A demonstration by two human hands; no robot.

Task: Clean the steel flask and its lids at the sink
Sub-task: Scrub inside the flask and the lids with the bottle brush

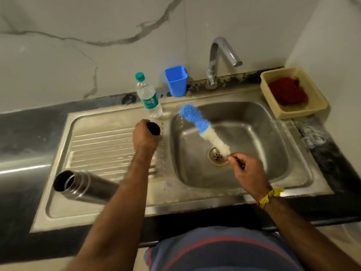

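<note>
The steel flask [82,186] lies on its side on the ribbed drainboard [101,145], its open mouth facing left toward me. My left hand [145,136] grips a black lid [154,128] above the drainboard's right edge. My right hand [247,170] pinches the thin handle of a bottle brush [203,129] with a blue tip and white bristles. The brush slants up and left over the sink basin [254,137], above the drain [217,155].
A tap [218,61] stands behind the basin, with no water running. A plastic water bottle [149,96] and a blue cup [176,81] sit at the sink's back rim. A beige tray [312,112] with a red cloth is at the right.
</note>
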